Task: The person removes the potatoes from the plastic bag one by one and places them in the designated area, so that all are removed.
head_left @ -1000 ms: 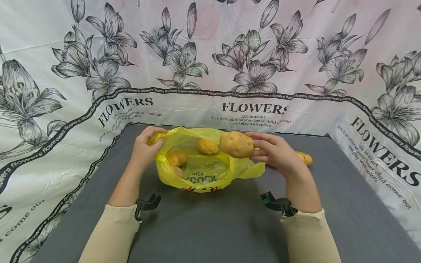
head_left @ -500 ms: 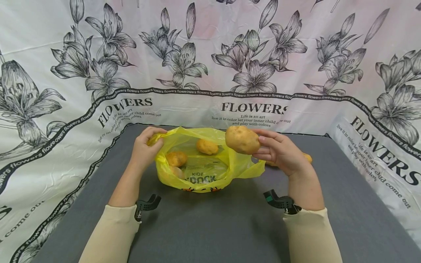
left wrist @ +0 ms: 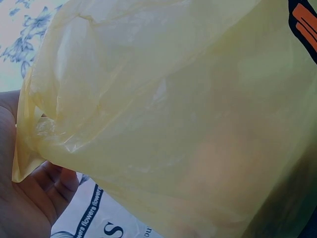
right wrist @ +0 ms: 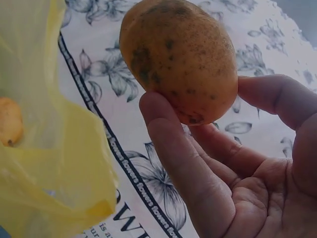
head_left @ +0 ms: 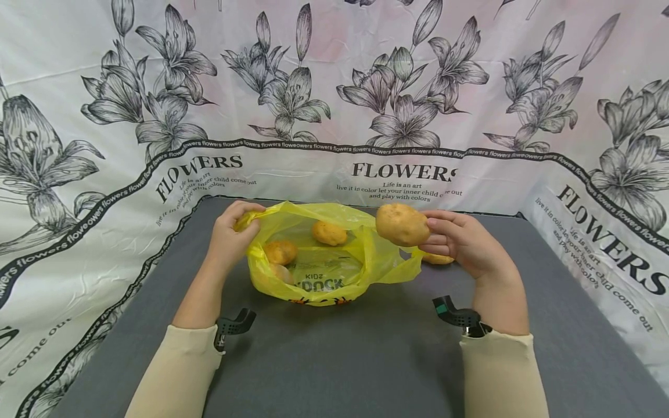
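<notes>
Now potato [head_left: 402, 224] beside yellow bag [head_left: 319, 273].

Head view overhead; wrist views close

Potato carried rightward
The potato [head_left: 402, 224] is moved right by the right hand [head_left: 465, 244], off the bag's [head_left: 324, 273] mouth; another potato [head_left: 438, 259] on the surface is largely hidden.
</notes>
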Tool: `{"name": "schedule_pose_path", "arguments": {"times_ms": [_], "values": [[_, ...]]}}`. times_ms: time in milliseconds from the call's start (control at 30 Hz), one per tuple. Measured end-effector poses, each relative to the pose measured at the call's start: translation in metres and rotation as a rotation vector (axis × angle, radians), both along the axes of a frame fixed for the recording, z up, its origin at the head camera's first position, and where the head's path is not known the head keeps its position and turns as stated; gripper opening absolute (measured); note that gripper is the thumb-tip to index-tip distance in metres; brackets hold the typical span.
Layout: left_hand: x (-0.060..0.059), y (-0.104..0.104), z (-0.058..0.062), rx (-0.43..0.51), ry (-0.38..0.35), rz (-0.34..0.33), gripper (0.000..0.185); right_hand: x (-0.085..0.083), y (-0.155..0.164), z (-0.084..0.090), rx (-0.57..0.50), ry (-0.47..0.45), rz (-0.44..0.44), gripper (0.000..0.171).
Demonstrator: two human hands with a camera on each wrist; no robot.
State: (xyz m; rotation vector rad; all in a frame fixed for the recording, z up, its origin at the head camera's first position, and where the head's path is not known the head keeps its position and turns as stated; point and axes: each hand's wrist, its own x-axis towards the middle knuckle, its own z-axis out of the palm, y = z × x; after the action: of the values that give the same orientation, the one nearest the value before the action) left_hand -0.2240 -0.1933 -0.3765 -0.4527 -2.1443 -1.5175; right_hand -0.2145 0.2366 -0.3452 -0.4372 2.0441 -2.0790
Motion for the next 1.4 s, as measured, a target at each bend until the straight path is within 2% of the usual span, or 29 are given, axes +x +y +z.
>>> {"name": "schedule_pose_path", "arguments": {"times_ms": [267, 567, 767, 1133, 1233, 1400], "values": [[0.001, 0.001, 0.001, -0.006, -0.005, 0.007, 0.022, 0.0, 0.017, -0.001, -0.017, -0.016, -0.027, 0.017], [0.001, 0.001, 0.0, -0.014, -0.005, 0.007, 0.022, -0.001, 0.033, -0.005, 0.001, -0.023, -0.056, 0.018], [0.001, 0.001, 0.001, -0.013, -0.007, 0.006, 0.022, 0.0, 0.043, -0.008, 0.008, -0.002, -0.029, 0.022], [0.0, 0.0, 0.001, -0.002, 0.006, 0.006, 0.022, 0.0, 0.059, -0.014, 0.072, -0.017, -0.026, 0.023], [0.0, 0.0, 0.0, -0.004, 0.006, 0.009, 0.022, 0.0, 0.064, -0.016, 0.134, -0.021, -0.049, 0.031], [0.0, 0.0, 0.001, -0.007, 0.004, 0.015, 0.022, -0.001, 0.073, -0.02, 0.256, -0.031, -0.1, 0.058]]}}
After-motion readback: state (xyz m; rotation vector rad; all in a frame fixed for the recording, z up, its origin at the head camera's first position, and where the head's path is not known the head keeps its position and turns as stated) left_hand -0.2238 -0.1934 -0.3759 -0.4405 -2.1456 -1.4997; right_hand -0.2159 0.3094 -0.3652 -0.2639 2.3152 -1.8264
